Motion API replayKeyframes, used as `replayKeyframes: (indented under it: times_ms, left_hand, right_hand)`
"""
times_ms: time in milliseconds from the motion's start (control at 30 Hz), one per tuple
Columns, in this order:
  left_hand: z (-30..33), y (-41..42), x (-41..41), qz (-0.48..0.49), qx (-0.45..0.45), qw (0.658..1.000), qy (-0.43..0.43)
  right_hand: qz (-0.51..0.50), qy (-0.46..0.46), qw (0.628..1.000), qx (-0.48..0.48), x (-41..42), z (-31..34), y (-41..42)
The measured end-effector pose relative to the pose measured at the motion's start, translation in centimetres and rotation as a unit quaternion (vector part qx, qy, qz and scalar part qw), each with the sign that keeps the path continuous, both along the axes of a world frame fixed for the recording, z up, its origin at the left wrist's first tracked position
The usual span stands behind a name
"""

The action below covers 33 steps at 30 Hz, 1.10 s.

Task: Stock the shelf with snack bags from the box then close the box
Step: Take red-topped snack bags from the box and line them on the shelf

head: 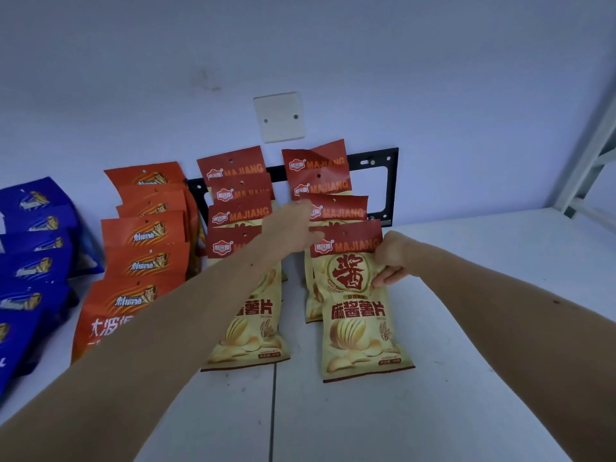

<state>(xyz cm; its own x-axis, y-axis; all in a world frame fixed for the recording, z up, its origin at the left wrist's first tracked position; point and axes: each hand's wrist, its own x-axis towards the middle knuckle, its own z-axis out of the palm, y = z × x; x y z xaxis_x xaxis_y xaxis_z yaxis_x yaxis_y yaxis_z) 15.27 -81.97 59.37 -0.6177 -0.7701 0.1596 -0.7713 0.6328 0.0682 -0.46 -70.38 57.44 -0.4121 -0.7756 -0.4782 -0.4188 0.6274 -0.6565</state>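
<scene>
Two rows of yellow-and-red MAJIANG chip bags lean against the back wall on the white shelf (466, 295). My right hand (391, 260) grips the right edge of the front bag of the right row (358, 305). My left hand (293, 228) reaches between the rows and touches the bags behind that front bag, around its top left corner. The left row's front bag (248, 325) is partly hidden by my left forearm. The box is out of view.
A row of orange snack bags (143, 258) stands left of the chip rows, and blue bags (30, 261) fill the far left. A black metal bracket (390, 188) and a white wall plate (280, 116) sit behind. The shelf's right part is bare.
</scene>
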Motion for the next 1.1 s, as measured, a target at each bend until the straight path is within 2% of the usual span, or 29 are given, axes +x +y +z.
replayKeyframes:
  times_ms: [167,300,467,567,767,933,1100]
  left_hand:
    - [-1.3,1.5,-0.3,-0.024,0.119,0.991,-0.064]
    - [-1.2,4.6,-0.1,-0.009,0.11,0.984,-0.138]
    - [-2.1,6.8,0.1,-0.034,0.138,0.963,-0.229]
    - [-3.2,7.3,0.1,-0.052,0.12,0.956,-0.262]
    - [-3.8,7.5,0.3,-0.04,0.125,0.956,-0.262]
    - [-4.0,7.4,0.3,-0.029,0.197,0.95,-0.241]
    - [-3.9,7.3,0.3,-0.036,0.24,0.949,-0.202]
  right_hand:
    - [-0.021,-0.008,1.0,-0.016,0.6,0.0,0.0]
    - [-0.038,-0.012,0.999,-0.028,0.8,-0.1,0.2]
    - [-0.051,-0.014,0.997,-0.047,0.9,-0.3,0.5]
    - [-0.053,-0.016,0.997,-0.056,0.9,-0.5,0.4]
    - [-0.046,0.029,0.997,-0.059,0.8,-1.7,0.7]
    - [-0.072,-0.091,0.988,-0.104,1.5,-3.2,0.9]
    - [-0.122,-0.142,0.971,-0.15,2.2,-3.6,0.3]
